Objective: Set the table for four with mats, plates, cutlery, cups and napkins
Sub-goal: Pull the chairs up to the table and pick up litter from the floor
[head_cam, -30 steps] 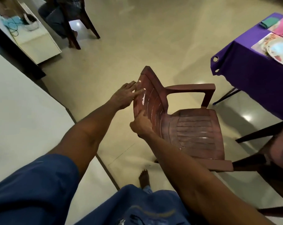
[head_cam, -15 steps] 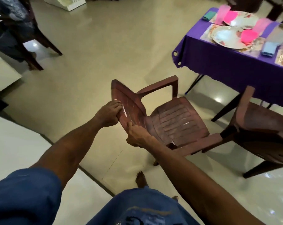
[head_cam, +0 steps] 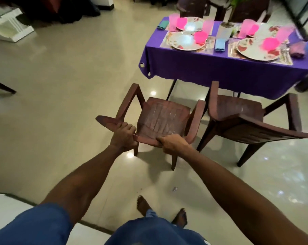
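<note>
I hold a brown plastic armchair [head_cam: 163,117] by the top of its backrest. My left hand [head_cam: 123,137] grips the left end and my right hand [head_cam: 172,144] grips the top edge near the middle. The chair faces the table with the purple cloth [head_cam: 220,69]. On the table lie floral plates [head_cam: 185,40] on mats, pink cups [head_cam: 174,21], pink bowls [head_cam: 201,37], a blue napkin [head_cam: 219,45] and a teal napkin [head_cam: 163,24]. Cutlery [head_cam: 285,52] lies on the mat at the right.
A second brown chair [head_cam: 246,121] stands close on the right, its seat toward the table. More chairs stand beyond the table. A white cabinet [head_cam: 10,27] is at the far left. Shiny tiled floor spreads to the left. My bare feet [head_cam: 144,204] stand behind the chair.
The chair has swung round from side-on to facing the table and sits closer to it. My left hand went from touching the backrest to gripping it. More of the table has come into sight.
</note>
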A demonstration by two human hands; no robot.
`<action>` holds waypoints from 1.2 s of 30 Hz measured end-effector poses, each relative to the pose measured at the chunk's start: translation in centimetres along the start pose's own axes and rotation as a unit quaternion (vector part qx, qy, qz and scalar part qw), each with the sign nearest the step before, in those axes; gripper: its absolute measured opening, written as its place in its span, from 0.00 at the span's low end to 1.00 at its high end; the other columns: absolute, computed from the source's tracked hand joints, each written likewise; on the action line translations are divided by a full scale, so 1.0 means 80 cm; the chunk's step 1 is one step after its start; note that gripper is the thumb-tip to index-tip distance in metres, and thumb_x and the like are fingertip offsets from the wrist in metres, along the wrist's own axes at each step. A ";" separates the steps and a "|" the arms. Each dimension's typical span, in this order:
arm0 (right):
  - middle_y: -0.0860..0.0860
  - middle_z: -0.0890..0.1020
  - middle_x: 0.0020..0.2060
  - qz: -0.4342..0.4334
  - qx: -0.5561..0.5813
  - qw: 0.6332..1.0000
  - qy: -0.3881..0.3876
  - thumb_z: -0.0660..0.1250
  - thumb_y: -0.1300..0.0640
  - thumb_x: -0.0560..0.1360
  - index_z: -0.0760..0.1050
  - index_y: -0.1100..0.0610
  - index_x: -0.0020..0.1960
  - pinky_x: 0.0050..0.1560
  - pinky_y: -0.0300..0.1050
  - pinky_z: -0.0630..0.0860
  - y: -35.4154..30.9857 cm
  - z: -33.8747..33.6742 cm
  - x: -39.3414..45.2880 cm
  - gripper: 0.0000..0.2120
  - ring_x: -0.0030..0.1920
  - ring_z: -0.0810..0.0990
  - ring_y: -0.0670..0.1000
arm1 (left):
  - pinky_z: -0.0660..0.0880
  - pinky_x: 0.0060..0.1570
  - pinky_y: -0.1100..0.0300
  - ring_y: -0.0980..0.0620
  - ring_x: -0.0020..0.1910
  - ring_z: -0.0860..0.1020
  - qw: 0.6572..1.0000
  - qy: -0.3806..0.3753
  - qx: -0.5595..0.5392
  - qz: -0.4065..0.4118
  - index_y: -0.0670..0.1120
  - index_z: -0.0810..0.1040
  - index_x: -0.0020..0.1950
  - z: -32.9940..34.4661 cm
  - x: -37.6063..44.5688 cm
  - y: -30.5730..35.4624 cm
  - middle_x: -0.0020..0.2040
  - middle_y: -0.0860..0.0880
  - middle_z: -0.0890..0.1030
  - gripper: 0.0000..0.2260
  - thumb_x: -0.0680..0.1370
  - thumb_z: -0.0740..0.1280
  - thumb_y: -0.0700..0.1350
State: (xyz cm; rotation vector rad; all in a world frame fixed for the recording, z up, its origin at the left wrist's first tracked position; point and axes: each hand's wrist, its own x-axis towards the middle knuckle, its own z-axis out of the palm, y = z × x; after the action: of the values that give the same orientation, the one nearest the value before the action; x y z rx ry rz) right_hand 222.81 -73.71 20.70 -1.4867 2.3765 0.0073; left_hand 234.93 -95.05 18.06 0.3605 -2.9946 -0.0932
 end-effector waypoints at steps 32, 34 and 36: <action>0.47 0.83 0.47 0.233 -0.101 0.959 0.127 0.67 0.49 0.74 0.78 0.48 0.53 0.62 0.51 0.68 0.029 -0.015 0.067 0.08 0.51 0.80 0.50 | 0.49 0.68 0.39 0.39 0.65 0.70 0.998 0.019 -0.017 -0.060 0.47 0.83 0.42 0.020 0.116 -0.077 0.48 0.48 0.80 0.06 0.71 0.67 0.38; 0.48 0.83 0.48 0.227 -0.103 0.964 0.096 0.65 0.51 0.75 0.78 0.49 0.54 0.64 0.53 0.68 0.036 -0.026 0.072 0.08 0.53 0.80 0.51 | 0.51 0.68 0.37 0.40 0.65 0.68 0.998 -0.018 0.007 -0.066 0.47 0.83 0.46 0.013 0.128 -0.087 0.51 0.47 0.79 0.06 0.73 0.67 0.41; 0.49 0.83 0.48 0.235 -0.094 0.965 0.070 0.62 0.54 0.78 0.77 0.50 0.55 0.63 0.54 0.68 0.040 -0.030 0.078 0.09 0.53 0.80 0.52 | 0.54 0.68 0.37 0.40 0.65 0.68 0.995 -0.058 0.036 -0.071 0.48 0.82 0.50 0.007 0.137 -0.095 0.54 0.47 0.79 0.07 0.75 0.66 0.44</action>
State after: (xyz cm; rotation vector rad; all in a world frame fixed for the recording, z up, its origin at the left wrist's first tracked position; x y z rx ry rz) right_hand 216.90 -78.15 20.66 -0.9852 2.8577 0.2552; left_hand 226.04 -105.01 18.19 0.5967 -3.0882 -0.0190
